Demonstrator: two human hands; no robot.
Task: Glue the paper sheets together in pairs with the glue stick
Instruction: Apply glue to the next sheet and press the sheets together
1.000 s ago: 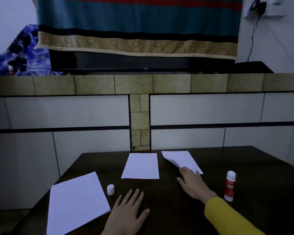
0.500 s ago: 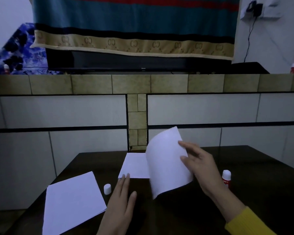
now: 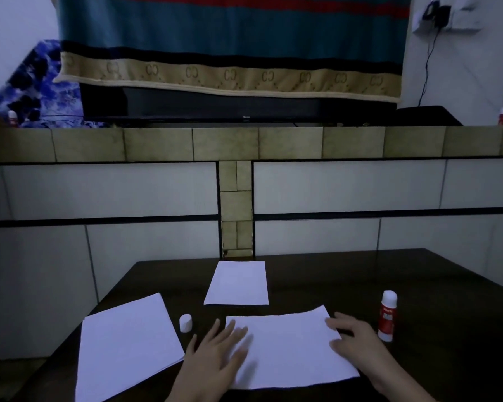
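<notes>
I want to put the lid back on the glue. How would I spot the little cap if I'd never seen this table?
Start at the dark table and find the big stack of paper on the left side. Just right of its top corner, before the sheet under the left hand, stands the cap. It is the only small white stubby thing there; the glue stick is taller, red-labelled, and far right.

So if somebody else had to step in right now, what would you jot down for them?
Left hand: flat, open, pressing the left part of the near sheet.
Right hand: open, resting on that sheet's right edge.
Glue stick: upright, uncapped, right of the sheet; its cap stands to the left.
Another sheet lies farther back; a paper stack sits at left.
Done: one sheet laid in front. Whether glue is on it cannot be seen.
Left: glue and pair the sheets.
</notes>
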